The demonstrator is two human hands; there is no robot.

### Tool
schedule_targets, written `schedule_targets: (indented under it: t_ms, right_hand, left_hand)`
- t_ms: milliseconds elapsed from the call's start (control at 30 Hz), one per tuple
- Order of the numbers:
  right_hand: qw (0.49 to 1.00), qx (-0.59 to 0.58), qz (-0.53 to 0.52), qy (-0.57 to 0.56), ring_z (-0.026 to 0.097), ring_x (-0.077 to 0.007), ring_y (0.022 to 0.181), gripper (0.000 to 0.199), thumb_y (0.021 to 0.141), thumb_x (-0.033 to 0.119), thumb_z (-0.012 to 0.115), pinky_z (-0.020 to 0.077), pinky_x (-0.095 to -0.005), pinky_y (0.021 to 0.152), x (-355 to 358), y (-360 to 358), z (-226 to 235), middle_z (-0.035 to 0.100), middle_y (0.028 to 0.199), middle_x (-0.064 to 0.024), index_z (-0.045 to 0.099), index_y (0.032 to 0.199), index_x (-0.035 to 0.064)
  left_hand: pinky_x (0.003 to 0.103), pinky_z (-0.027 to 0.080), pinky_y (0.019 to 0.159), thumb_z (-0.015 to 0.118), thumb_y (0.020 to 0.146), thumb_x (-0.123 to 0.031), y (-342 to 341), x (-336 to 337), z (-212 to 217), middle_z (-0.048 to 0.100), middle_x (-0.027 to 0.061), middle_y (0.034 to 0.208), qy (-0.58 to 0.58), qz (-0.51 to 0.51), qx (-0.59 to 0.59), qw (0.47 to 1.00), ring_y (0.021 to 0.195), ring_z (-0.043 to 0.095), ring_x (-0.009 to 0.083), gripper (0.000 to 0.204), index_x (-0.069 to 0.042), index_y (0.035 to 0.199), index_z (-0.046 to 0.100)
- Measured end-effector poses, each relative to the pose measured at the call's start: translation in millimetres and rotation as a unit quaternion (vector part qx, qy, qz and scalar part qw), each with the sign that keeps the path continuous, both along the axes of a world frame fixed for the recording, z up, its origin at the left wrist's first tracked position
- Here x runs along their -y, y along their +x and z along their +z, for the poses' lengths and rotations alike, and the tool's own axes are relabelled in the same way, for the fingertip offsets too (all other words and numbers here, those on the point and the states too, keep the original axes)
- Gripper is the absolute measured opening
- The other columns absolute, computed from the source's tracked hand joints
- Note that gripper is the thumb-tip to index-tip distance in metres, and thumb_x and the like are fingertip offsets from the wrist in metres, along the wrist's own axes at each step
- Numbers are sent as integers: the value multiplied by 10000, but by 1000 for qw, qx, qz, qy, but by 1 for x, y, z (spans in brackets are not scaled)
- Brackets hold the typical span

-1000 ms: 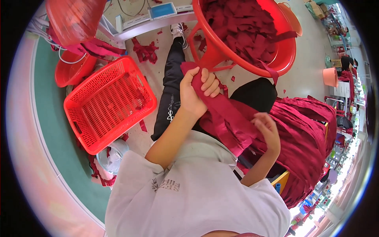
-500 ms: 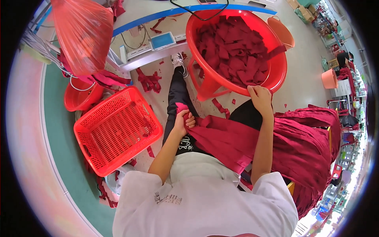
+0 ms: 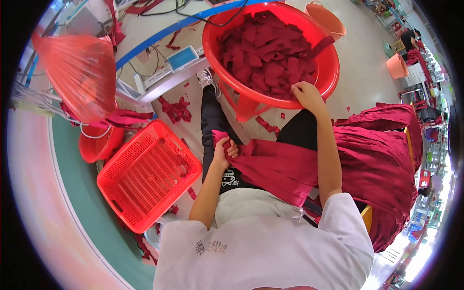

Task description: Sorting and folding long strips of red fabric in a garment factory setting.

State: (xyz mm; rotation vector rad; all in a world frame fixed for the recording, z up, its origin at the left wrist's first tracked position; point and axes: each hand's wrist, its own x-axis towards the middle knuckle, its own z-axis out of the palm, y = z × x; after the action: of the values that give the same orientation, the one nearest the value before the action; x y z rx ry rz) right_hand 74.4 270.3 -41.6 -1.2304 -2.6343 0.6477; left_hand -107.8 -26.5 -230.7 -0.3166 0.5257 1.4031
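Observation:
My left hand (image 3: 226,151) is closed around the bunched end of a long dark red cloth strip (image 3: 275,166). From there the cloth spreads across my lap toward the right, passing under my right forearm. At the near rim of a big red tub (image 3: 333,72) is my right hand (image 3: 308,96). Its fingers are bent together at the tub's edge, and whatever they may hold is hidden. Inside the tub lies a heap of short dark red cloth pieces (image 3: 270,58).
A stack of dark red cloth (image 3: 377,169) drapes over a yellow-edged support at my right. To the left sit a red slotted basket (image 3: 150,176) and a smaller red bucket (image 3: 99,142), below a red plastic bag (image 3: 79,77). Cloth scraps (image 3: 176,110) litter the floor.
The view has shifted, moving the tub up and left in the picture. My right hand has moved slightly inward over the tub's rim; my left keeps its hold on the cloth.

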Motion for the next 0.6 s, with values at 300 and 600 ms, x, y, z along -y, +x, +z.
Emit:
schedule_targets:
  t_ms: [300, 600]
  right_hand:
    - [733, -408, -540, 67, 547, -167, 824, 267, 959, 122, 488, 445, -326, 771, 107, 197, -123, 565, 882, -60, 637, 1092, -55]
    - [800, 59, -572, 173, 620, -351, 746, 393, 809, 271, 638, 481, -456, 704, 264, 309, -355, 645, 791, -205, 644, 1021, -59]
  left_hand:
    - [278, 264, 417, 435, 946, -310, -1, 4, 2, 294, -22, 487, 4, -22, -18, 1000, 406, 286, 118, 342, -99, 681, 483]
    - [280, 261, 444, 459, 940, -299, -6, -1, -1, 303, -12, 512, 9, -47, -22, 999, 429, 275, 116, 308, -94, 711, 470]
